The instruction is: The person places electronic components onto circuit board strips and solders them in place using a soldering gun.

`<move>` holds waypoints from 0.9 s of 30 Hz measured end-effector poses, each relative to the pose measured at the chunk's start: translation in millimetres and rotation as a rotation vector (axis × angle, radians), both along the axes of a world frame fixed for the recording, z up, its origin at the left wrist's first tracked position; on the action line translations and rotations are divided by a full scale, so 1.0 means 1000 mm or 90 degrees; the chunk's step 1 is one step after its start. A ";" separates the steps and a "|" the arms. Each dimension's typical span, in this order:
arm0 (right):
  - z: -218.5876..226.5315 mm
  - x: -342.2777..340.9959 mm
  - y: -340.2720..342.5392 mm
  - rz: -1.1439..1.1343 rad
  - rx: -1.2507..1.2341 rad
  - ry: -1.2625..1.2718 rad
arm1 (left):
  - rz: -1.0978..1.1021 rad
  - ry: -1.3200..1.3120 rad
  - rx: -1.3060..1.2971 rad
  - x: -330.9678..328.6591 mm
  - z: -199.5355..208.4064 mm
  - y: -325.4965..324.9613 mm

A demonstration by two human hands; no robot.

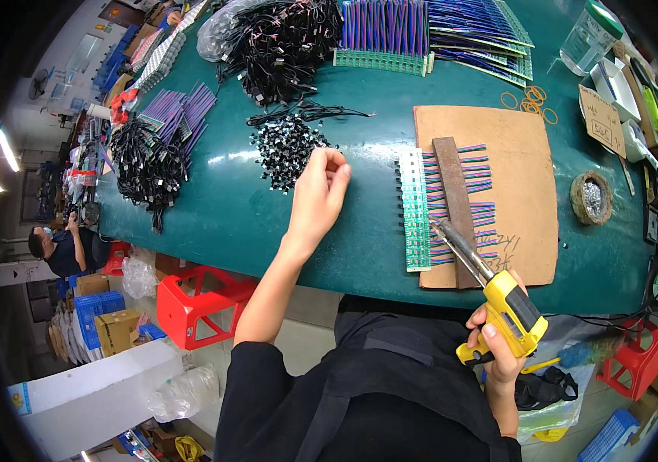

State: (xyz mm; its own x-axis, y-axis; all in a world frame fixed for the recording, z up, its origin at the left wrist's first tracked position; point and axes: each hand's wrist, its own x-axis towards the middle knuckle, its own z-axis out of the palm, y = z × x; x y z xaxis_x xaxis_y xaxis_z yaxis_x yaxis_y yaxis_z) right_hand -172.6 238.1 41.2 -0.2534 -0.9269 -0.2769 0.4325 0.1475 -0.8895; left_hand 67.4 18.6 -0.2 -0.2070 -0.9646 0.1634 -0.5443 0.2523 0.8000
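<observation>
My left hand (pixel 318 194) is beside a heap of small black parts (pixel 286 152) with metal bits, thumb and fingers drawn together. Whatever they may pinch is too small to make out. Held in my right hand (pixel 502 353) is a yellow soldering gun (pixel 515 306), its metal tip near a green circuit board strip (pixel 416 219). Black parts line the strip's left edge, and purple-blue wires (pixel 479 179) run off its right side. A rusty flat metal bar (pixel 450 173) lies across these wires, on a sheet of brown cardboard (pixel 525 177).
Bundled black cables (pixel 287 50) and wired green boards (pixel 383 60) cover the table's far side. More cables (pixel 144 165) lie left. At right are a ring-shaped holder (pixel 591 198), rubber bands (pixel 533 100) and a clear jar (pixel 589 40). Red stools (pixel 194 304) stand below; another person (pixel 63 250) sits far left.
</observation>
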 end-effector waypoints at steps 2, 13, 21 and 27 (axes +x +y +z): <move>0.000 0.000 0.000 0.002 0.003 -0.002 | -0.019 0.040 0.044 -0.003 0.004 0.009; -0.003 -0.002 0.002 0.011 0.006 -0.014 | -0.150 0.293 0.351 -0.022 0.010 0.047; -0.002 -0.003 0.002 0.021 0.009 -0.025 | -0.118 0.359 0.422 -0.025 0.010 0.052; -0.002 -0.003 0.002 0.008 0.002 -0.047 | -0.147 0.344 0.461 -0.023 0.007 0.051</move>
